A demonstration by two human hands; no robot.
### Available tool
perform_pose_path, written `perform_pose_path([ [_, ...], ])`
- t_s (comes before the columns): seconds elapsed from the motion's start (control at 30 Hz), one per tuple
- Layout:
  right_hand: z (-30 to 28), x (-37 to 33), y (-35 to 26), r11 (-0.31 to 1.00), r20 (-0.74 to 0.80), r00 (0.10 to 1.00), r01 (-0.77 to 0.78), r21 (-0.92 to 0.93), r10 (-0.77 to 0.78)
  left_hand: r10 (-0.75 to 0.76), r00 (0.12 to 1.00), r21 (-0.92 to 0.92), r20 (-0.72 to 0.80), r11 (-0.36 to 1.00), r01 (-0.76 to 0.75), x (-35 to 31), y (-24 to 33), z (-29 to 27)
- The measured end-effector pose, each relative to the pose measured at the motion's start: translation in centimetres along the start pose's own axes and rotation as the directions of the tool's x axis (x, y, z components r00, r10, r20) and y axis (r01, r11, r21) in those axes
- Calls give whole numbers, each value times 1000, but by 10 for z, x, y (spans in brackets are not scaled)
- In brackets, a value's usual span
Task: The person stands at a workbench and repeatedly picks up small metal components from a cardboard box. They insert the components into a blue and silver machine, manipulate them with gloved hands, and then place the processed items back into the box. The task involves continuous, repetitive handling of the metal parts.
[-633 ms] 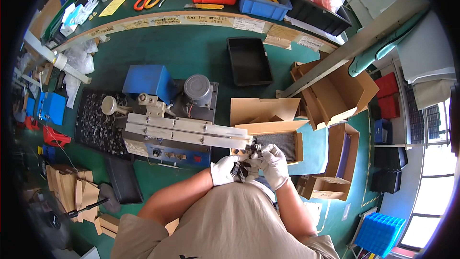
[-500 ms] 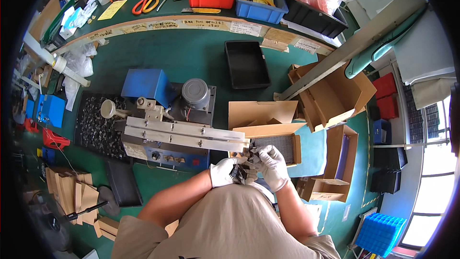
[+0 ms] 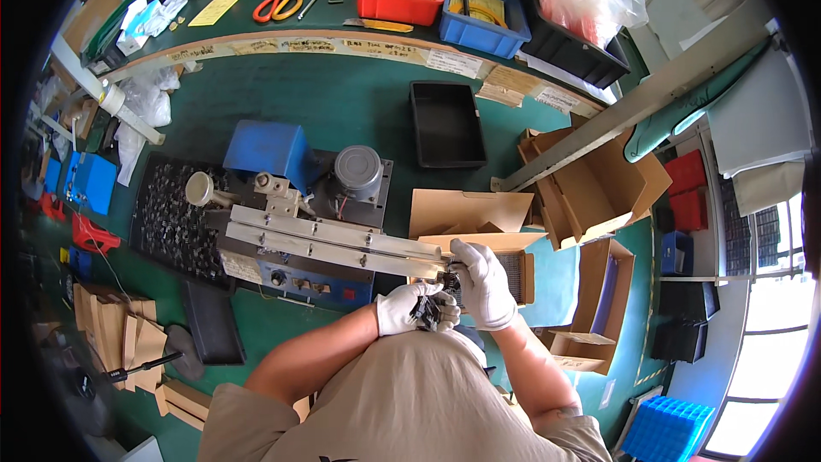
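Observation:
My left hand (image 3: 398, 308), in a white glove, is close to my body with its fingers curled round a bunch of small black parts (image 3: 425, 312). Just to its right, my gloved right hand (image 3: 489, 289) is at the right end of a long pale metal rail (image 3: 333, 244), with fingers bent together. A few small dark pieces (image 3: 445, 279) show under those fingertips; exactly what they grip is hidden. The rail runs across a bench machine with a blue housing (image 3: 267, 151) and a round grey motor (image 3: 357, 171).
Behind my right hand stands an open cardboard box (image 3: 528, 278) with rows of dark parts. A black tray (image 3: 446, 124) lies farther back. More cartons (image 3: 599, 180) stand to the right beside a slanted post. Many small black parts (image 3: 171, 222) cover a mat at left.
My right hand has risen slightly at the rail's end, and its fingers now reach over it. My left hand stays with its black parts. The whole view has shifted slightly.

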State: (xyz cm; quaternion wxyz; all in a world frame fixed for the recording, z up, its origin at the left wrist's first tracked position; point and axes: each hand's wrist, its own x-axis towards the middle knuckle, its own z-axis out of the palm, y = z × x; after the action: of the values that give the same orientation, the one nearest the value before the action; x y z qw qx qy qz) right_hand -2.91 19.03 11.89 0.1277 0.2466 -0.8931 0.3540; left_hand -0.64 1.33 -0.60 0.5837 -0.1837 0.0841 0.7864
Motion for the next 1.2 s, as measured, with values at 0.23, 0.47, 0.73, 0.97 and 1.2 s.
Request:
perform_pose_path([
  [0.23, 19, -2, -5, 997, -101, 995, 23, 75, -16, 58, 997, -10, -53, 998, -59, 8, -1, -7],
  [0.47, -13, -18, -15, 992, 15, 1000, 7, 127, -9, 3, 998, 58, -58, 998, 1, -6, 5, 17],
  [0.73, 10, -41, -9, 998, 467, 882, 39, 55, -61, -12, 997, 57, -77, 998, 16, 5, 6, 9],
  [0.97, 14, -47, 0, 870, 307, 913, -367, 328, 269, 14, 997, -178, 73, 984, 0, 6, 2, 2],
  [1.2, 21, -44, 11, 581, -39, 790, -416, 700, 612, 92, 995, -265, 33, 961, -80, 9, 5, 4],
])
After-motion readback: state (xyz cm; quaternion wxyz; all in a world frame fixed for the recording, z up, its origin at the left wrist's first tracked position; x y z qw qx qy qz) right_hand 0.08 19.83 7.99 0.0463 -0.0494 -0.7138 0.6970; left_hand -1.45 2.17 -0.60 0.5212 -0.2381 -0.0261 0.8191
